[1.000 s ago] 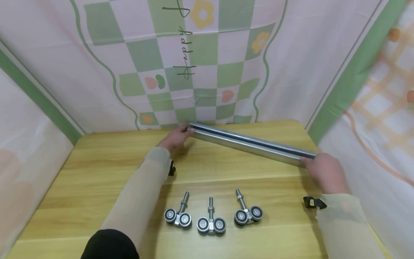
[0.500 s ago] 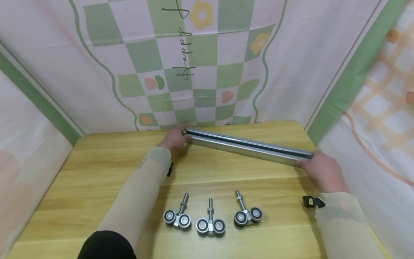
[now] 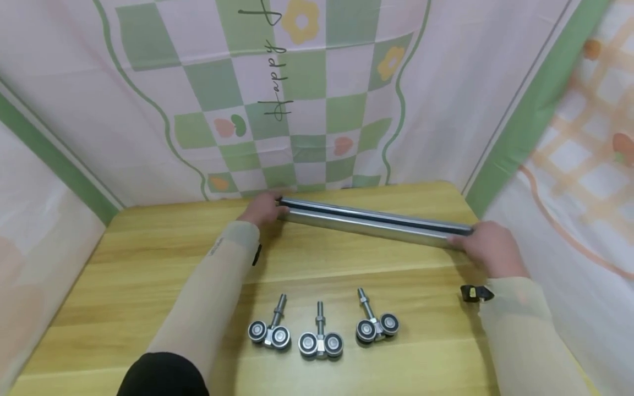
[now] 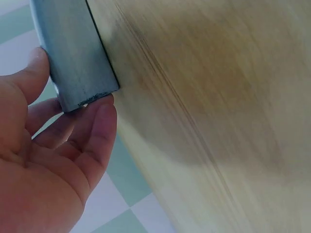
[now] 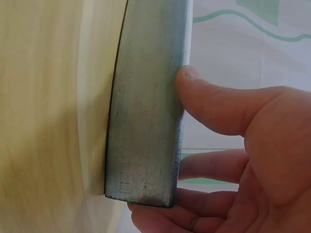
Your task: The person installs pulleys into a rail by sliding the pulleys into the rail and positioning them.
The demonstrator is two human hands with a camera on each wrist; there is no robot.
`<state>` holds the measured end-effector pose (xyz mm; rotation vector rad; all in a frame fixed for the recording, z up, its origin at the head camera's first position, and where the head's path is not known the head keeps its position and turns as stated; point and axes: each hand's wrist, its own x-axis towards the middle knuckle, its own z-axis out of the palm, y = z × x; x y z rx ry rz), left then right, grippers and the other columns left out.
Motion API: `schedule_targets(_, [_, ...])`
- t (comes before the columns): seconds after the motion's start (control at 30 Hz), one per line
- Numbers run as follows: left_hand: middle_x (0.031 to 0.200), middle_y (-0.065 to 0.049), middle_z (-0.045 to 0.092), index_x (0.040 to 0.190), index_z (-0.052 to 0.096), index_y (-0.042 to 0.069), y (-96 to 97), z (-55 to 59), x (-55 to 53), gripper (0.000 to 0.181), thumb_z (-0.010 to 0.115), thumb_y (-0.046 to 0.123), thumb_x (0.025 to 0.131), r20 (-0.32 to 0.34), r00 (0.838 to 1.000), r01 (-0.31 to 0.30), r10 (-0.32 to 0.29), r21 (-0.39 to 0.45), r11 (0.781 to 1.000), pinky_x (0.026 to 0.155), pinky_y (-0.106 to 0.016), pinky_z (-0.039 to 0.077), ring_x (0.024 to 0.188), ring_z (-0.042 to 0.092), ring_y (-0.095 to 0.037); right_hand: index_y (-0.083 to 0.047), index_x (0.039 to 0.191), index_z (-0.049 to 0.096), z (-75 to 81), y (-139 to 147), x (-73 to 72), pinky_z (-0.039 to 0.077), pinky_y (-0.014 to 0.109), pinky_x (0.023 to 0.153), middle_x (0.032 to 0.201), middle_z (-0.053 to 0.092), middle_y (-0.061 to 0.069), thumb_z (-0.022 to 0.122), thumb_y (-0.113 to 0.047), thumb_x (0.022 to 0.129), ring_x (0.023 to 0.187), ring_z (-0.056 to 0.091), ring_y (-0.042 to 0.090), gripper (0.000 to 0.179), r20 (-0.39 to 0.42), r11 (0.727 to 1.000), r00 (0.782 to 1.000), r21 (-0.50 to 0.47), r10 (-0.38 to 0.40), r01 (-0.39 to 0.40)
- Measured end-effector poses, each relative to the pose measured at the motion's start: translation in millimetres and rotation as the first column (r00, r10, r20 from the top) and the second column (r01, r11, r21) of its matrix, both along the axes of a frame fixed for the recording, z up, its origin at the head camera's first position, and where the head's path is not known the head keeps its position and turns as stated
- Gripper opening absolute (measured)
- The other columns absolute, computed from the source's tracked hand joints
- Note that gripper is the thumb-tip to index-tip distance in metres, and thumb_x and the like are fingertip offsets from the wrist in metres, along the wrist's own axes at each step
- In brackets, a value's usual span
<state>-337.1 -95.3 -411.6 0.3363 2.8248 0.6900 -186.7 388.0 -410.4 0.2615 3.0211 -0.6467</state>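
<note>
A long silver metal track rail (image 3: 371, 220) with a dark slot along its upper side lies across the far part of the table, slanting toward me at its right. My left hand (image 3: 262, 209) grips its left end; in the left wrist view the thumb is on one side and the fingers (image 4: 99, 131) curl at the end. My right hand (image 3: 495, 250) holds the other end, thumb (image 5: 214, 102) against the edge and fingers partly hidden behind. In the right wrist view, the rail's lower edge appears to meet the wood.
Several things stand nearer me on the wooden table (image 3: 163, 286): a left roller hanger (image 3: 271, 327), a middle roller hanger (image 3: 321, 338) and a right roller hanger (image 3: 373, 322), each with two wheels and a threaded bolt. A patterned cloth (image 3: 307, 99) hangs behind the table.
Both hands have brought the rail slightly left, and its left end has come down, so it slants less. The roller hangers have stayed in place. The head view has shifted a little.
</note>
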Motion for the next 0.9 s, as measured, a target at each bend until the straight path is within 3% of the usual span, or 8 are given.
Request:
schedule_targets(0.17, [0.148, -0.021, 0.044, 0.150, 0.042, 0.002, -3.7, -1.3, 0.0, 0.065, 0.065, 0.035, 0.098, 0.019, 1.000, -0.018, 0.018, 0.013, 1.000, 0.112, -0.049, 0.031, 0.135, 0.040, -0.039, 0.004, 0.079, 0.064, -1.7, -2, -6.3, 0.044, 0.045, 0.057, 0.074, 0.061, 0.018, 0.074, -0.061, 0.081, 0.066, 0.055, 0.033, 0.065, -0.001, 1.000, 1.000, 0.016, -0.012, 0.012])
schedule_targets(0.37, [0.150, -0.021, 0.042, 0.151, 0.040, 0.003, -11.4, -1.0, 0.7, 0.066, 0.064, 0.034, 0.098, 0.026, 0.999, -0.037, 0.036, 0.047, 0.998, 0.112, -0.051, 0.031, 0.135, 0.039, -0.040, 0.007, 0.087, 0.064, -3.6, -6, -13.5, 0.045, 0.049, 0.060, 0.081, 0.063, 0.023, 0.073, -0.061, 0.081, 0.071, 0.057, 0.037, 0.070, -0.025, 1.000, 1.000, 0.006, -0.002, 0.002])
schedule_targets(0.63, [0.155, -0.020, 0.035, 0.151, 0.037, 0.000, -30.5, -4.0, -3.1, 0.067, 0.063, 0.032, 0.099, 0.030, 0.999, -0.042, 0.040, 0.067, 0.997, 0.115, -0.050, 0.025, 0.140, 0.031, -0.040, 0.002, 0.079, 0.063, -7.9, -14, -31.1, 0.045, 0.048, 0.060, 0.076, 0.063, 0.018, 0.072, -0.063, 0.081, 0.068, 0.056, 0.034, 0.066, -0.036, 0.999, 0.998, 0.024, 0.048, -0.048])
schedule_targets(0.9, [0.149, -0.024, 0.041, 0.147, 0.042, -0.004, -54.5, -5.2, 0.8, 0.065, 0.064, 0.032, 0.098, 0.029, 0.997, -0.080, 0.078, 0.078, 0.994, 0.113, -0.053, 0.028, 0.137, 0.035, -0.043, 0.001, 0.074, 0.064, -4.7, -36, -43.1, 0.046, 0.050, 0.063, 0.075, 0.064, 0.018, 0.073, -0.060, 0.082, 0.067, 0.057, 0.034, 0.062, -0.047, 0.995, 0.996, 0.072, 0.079, -0.076])
